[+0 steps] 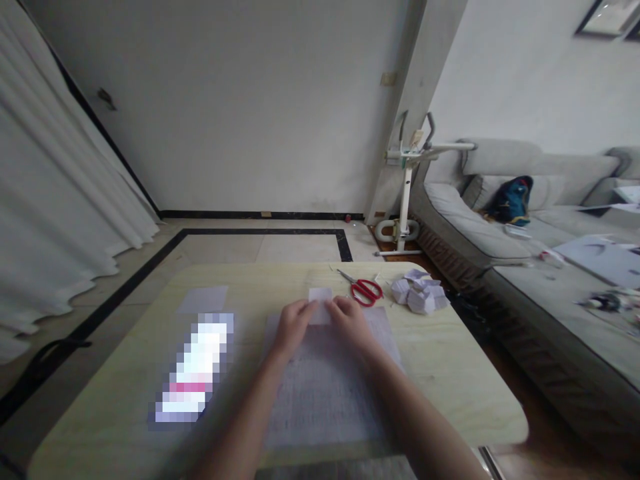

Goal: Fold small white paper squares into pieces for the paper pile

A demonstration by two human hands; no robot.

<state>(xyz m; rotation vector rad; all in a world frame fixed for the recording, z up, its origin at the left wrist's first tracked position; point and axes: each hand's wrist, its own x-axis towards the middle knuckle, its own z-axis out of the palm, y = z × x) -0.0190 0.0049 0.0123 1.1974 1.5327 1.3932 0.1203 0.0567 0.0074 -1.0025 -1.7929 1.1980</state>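
Observation:
A small piece of white paper (320, 311) is pinched between my two hands, above the far part of a large printed sheet (330, 400). My left hand (294, 323) grips its left edge, the thumb pointing inward. On the right edge, my right hand (350, 318) holds it in the same way. Red-handled scissors (367, 291) lie just beyond my right hand, blades pointing to the far left. Crumpled paper pieces (421, 292) are heaped to their right. My fingers' undersides are hidden.
The pale wooden table (465, 380) has rounded corners. On its left lie a flat paper piece (204, 299) and a bright, pixelated phone-shaped object (200, 363). Beyond stand white exercise equipment (406, 193) and a grey sofa (455, 217); a curtain (65, 200) hangs at left.

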